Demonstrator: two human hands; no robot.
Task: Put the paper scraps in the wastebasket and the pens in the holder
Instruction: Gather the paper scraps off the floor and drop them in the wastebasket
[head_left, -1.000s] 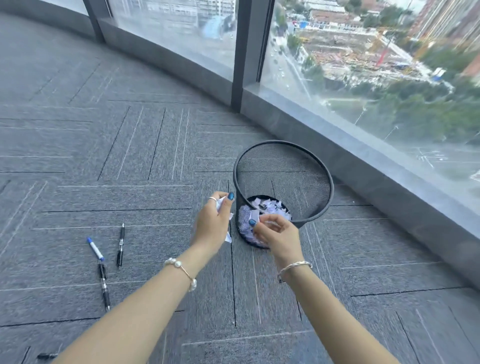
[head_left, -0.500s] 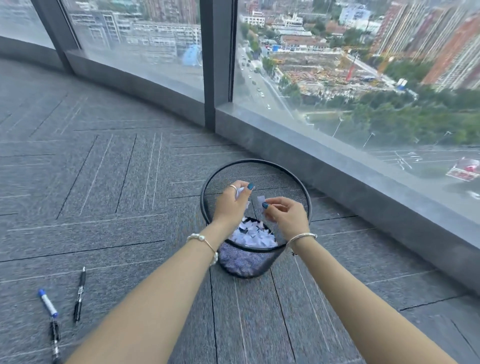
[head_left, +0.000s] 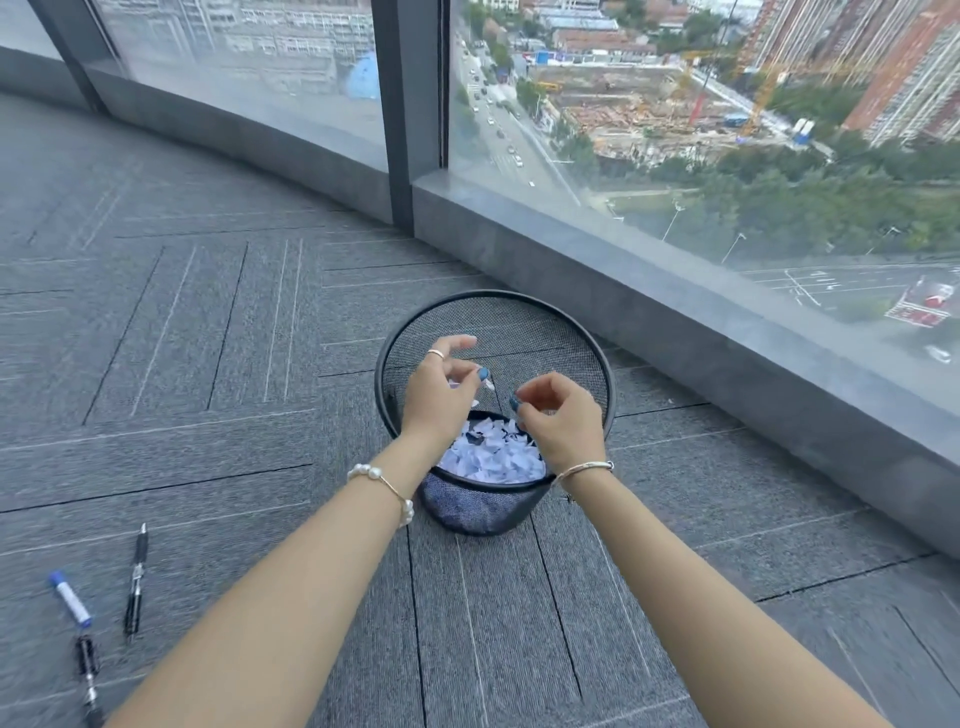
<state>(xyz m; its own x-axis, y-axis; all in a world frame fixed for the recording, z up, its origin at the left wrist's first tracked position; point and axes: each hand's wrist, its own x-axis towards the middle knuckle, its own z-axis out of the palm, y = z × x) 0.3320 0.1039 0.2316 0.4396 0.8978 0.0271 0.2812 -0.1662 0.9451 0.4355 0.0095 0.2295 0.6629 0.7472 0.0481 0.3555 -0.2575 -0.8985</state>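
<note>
- Black mesh wastebasket (head_left: 571, 338) stands on the grey carpet (head_left: 208, 338) near the window ledge (head_left: 675, 312); it sits lower in the view than half a second ago, so the head has tipped up a little.
- Left hand (head_left: 439, 387) is over the basket mouth. Its fingers have loosened since the earlier frame: forefinger lifted and spread, thumb apart from it. White paper scraps (head_left: 457, 383) still show against the palm under the loosely curled fingers.
- One small scrap (head_left: 488, 384) shows just beside the left thumb tip; cannot tell whether it is touching the thumb or free in the air.
- Right hand (head_left: 563, 421) is also over the basket, fingers curled, thumb and forefinger close together. Half a second ago a scrap showed in its pinch; whether anything is held now cannot be told.
- Pile of scraps (head_left: 493, 457) fills the basket bottom, much as before.
- Blue-capped marker (head_left: 70, 597), black pen (head_left: 136, 584) and another dark pen (head_left: 88, 673) lie on the carpet well to the left, untouched; they lie nearer the frame centre than before.
- Pen holder is out of view.
</note>
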